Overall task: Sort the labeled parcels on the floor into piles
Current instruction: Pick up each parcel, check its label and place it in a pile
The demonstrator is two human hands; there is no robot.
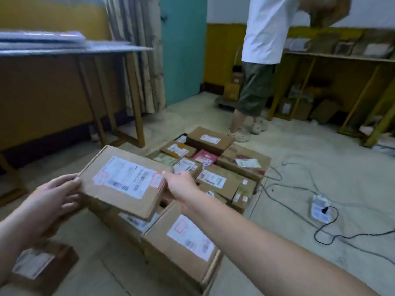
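While both hands are occupied, a flat cardboard parcel (pixel 125 180) is held in the air, tilted, above the parcels on the floor. Its white shipping label (pixel 128 177) faces up, with a red-outlined mark near each end. The left hand (pixel 56 196) supports the parcel at its 9 o'clock edge, fingers curled under and against the side. The right hand (pixel 181 185) grips the 3 o'clock edge, thumb on top beside the label, fingers beneath; the hold is closed on the parcel on both sides.

Directly below, at 6 o'clock from the held parcel, a larger labeled box (pixel 183 248) sits on the floor (pixel 299 189), with another labeled box (pixel 136 223) touching it on its 9 o'clock side, partly hidden. At 12 to 1 o'clock lies a tight cluster of labeled parcels (pixel 211 165), brown cartons with one pink packet (pixel 205 156) among them, edges touching. A separate small labeled box (pixel 40 268) lies at 7 o'clock, apart from the rest.

At 3 o'clock a white power strip (pixel 319 208) lies on the floor with dark cables (pixel 299 201) trailing round it. A second person (pixel 263 60) in a white shirt and dark shorts stands at 1 o'clock, facing wooden shelving (pixel 342 56) that holds more parcels. A wooden-legged table (pixel 119 52) stands at 10 o'clock.
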